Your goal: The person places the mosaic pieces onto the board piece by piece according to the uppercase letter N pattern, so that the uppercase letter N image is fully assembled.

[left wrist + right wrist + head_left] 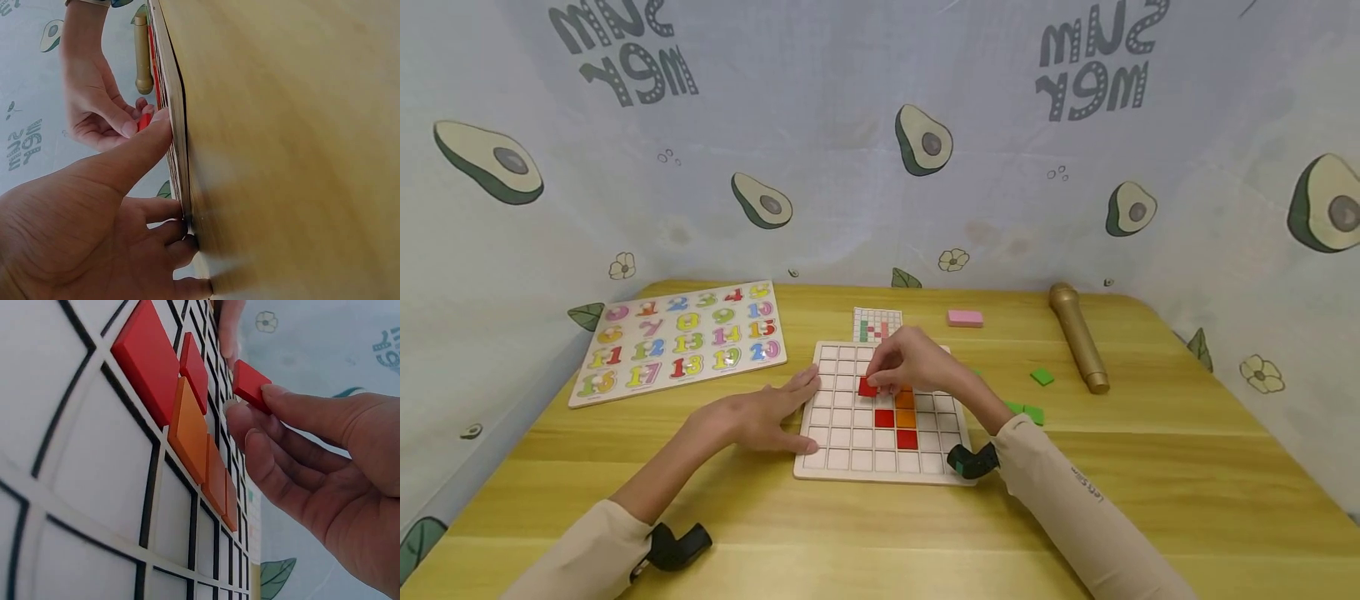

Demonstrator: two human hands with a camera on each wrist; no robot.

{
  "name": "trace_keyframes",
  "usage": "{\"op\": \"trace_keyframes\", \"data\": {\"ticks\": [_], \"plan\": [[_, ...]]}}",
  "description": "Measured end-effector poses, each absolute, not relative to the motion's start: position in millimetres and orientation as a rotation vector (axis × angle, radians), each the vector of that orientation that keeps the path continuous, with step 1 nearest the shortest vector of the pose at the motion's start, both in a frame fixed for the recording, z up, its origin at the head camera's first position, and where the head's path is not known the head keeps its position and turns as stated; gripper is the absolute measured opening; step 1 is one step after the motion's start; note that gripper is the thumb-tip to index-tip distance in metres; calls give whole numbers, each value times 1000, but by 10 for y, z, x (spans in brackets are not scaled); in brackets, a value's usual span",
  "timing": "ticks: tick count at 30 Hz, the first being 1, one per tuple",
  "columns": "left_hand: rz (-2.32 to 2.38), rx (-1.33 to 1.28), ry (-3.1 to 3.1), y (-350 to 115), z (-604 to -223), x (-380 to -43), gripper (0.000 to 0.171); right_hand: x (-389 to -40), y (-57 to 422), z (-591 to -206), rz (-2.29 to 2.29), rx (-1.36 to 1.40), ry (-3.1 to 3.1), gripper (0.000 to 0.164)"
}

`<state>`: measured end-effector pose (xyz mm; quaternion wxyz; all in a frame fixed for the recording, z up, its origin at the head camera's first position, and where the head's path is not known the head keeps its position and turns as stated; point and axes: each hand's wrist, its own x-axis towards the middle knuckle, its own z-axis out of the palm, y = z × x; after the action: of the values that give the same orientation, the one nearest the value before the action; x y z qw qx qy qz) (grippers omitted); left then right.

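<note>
My right hand (913, 360) pinches a red square tile (251, 385) between thumb and fingers, tilted over the white grid board (841, 437). On the board below lie two red tiles (907, 439) set diagonally, with several orange tiles (906, 418) in a column beside them. The right hand partly covers the column's upper end in the head view. My left hand (763, 421) rests at the board's left edge, its fingers extended and its thumb (147, 147) on the rim near the front corner.
A pattern card (877, 323) lies behind the board, a pink block (965, 318) to its right. Several green tiles (1042, 377) are scattered on the right, near a gold microphone (1078, 337). A number puzzle board (677, 342) occupies the back left of the wooden table (820, 533).
</note>
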<state>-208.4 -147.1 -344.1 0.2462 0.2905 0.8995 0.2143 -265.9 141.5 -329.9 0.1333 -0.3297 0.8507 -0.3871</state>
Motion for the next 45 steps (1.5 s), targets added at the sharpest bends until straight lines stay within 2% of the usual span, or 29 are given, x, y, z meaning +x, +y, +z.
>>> {"op": "trace_keyframes", "data": {"ticks": [8, 14, 22, 30, 35, 37, 45], "plan": [[592, 747, 2456, -1416, -3353, -2022, 103, -2657, 1392, -3340, -1100, -998, 2475, 6], [586, 799, 2458, -1478, -3497, -2108, 110, -2644, 1366, -3362, -1062, -994, 2480, 5], [582, 763, 2457, -1410, -3336, -2033, 104, -2636, 1352, -3370, -1032, -1008, 2505, 5], [573, 803, 2463, -1494, -3580, -2170, 111, -2620, 1336, -3382, -1016, -1049, 2503, 5], [564, 792, 2464, -1479, -3574, -2164, 109, -2619, 1338, -3396, -987, -1069, 2516, 5], [578, 760, 2450, -1432, -3453, -2098, 107, -2612, 1335, -3390, -977, -1080, 2525, 5], [566, 788, 2472, -1512, -3607, -2194, 112, -2601, 1297, -3354, -881, -1082, 2610, 4]]}}
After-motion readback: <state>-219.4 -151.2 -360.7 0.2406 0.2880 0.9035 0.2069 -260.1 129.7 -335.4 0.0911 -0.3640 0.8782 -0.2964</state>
